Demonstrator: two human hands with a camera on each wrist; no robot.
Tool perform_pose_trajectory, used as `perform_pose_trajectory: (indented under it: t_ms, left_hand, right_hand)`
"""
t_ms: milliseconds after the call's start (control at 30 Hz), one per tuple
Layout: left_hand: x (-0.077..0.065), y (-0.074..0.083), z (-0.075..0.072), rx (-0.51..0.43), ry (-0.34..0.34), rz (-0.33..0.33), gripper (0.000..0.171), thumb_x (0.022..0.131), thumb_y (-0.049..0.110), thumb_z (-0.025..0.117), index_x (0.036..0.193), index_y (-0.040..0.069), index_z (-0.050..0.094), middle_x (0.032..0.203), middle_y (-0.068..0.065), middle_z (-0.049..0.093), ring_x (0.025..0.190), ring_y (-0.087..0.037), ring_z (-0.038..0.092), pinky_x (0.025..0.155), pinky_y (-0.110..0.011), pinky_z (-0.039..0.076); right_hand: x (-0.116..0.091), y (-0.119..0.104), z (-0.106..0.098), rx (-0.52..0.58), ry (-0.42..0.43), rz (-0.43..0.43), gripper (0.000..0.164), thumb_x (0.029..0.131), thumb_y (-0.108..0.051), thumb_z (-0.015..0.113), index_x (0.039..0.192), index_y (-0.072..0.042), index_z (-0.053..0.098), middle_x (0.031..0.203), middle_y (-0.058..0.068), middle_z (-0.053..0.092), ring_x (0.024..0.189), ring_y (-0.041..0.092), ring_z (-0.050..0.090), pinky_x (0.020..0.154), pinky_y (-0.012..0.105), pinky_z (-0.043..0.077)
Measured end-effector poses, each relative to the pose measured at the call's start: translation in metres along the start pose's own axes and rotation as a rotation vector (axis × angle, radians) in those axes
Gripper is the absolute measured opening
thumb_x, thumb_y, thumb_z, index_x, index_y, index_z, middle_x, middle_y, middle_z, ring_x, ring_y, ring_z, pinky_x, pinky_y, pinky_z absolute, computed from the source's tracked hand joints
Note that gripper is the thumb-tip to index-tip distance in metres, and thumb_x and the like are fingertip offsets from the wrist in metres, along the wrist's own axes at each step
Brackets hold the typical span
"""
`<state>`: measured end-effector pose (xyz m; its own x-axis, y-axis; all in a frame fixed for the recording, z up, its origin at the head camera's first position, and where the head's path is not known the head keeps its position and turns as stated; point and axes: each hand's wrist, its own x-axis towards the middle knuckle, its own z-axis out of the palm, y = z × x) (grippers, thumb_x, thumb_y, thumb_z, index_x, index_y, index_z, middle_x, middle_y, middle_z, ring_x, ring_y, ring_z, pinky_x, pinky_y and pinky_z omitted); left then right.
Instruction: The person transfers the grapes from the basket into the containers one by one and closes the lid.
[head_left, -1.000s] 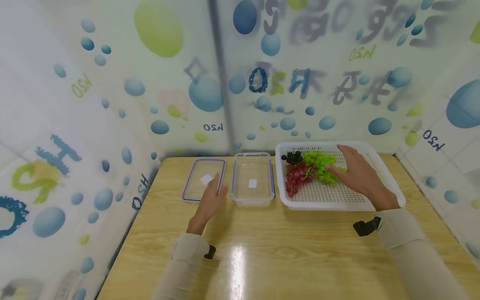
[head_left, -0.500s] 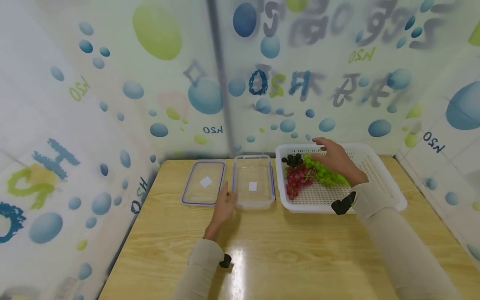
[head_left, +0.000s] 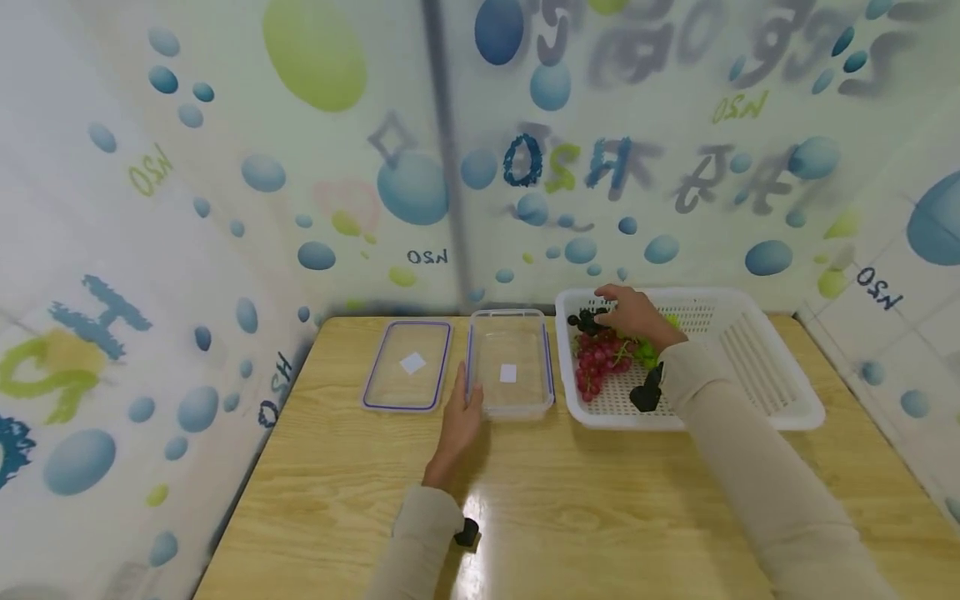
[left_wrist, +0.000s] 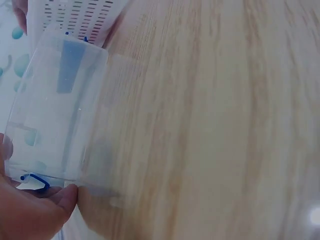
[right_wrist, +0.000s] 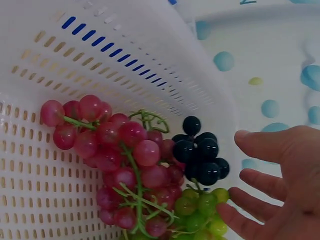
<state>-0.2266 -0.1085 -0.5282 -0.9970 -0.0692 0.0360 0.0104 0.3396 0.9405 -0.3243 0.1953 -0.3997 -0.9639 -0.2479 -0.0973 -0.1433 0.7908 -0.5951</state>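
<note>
In the head view, my left hand [head_left: 460, 423] lies along the left side of a clear plastic food container [head_left: 510, 394]; its fingers are fairly straight and the thumb is near the front corner. The left wrist view shows that thumb right at the container's end [left_wrist: 47, 115], by a blue seal strip. My right hand [head_left: 634, 316] reaches over a white perforated basket [head_left: 780, 408]. In the right wrist view its spread, empty fingers are just beside a small bunch of black grapes [right_wrist: 200, 152]. Red grapes [right_wrist: 110, 145] and green grapes [right_wrist: 202, 210] lie against that bunch.
A clear lid with a blue seal [head_left: 405, 387] lies left of the container, a white label on it. The wooden table [head_left: 570, 508] backs onto a patterned wall [head_left: 375, 283]. The container stands between lid and basket, close to the basket's left wall.
My right hand has moved left across the basket, from over the green grapes to the black ones. My left hand has moved right, from the lid to the container's left side.
</note>
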Motion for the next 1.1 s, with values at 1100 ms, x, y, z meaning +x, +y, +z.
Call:
perform_pose_trajectory:
  t_ms: [1100]
  left_hand:
    - [0.001,-0.003,0.014,-0.241,0.035,-0.107,0.053,0.109,0.026,0.029,0.160,0.024,0.016,0.166,0.002,0.016,0.151,-0.019,0.014,0.124,-0.042,0.012]
  right_hand:
    - [0.022,0.017,0.028,-0.239,0.115,0.021,0.038,0.095,-0.017,0.066,0.129,-0.001,0.062,0.133,0.024,0.058,0.114,0.042,0.059,0.090,0.055,0.052]
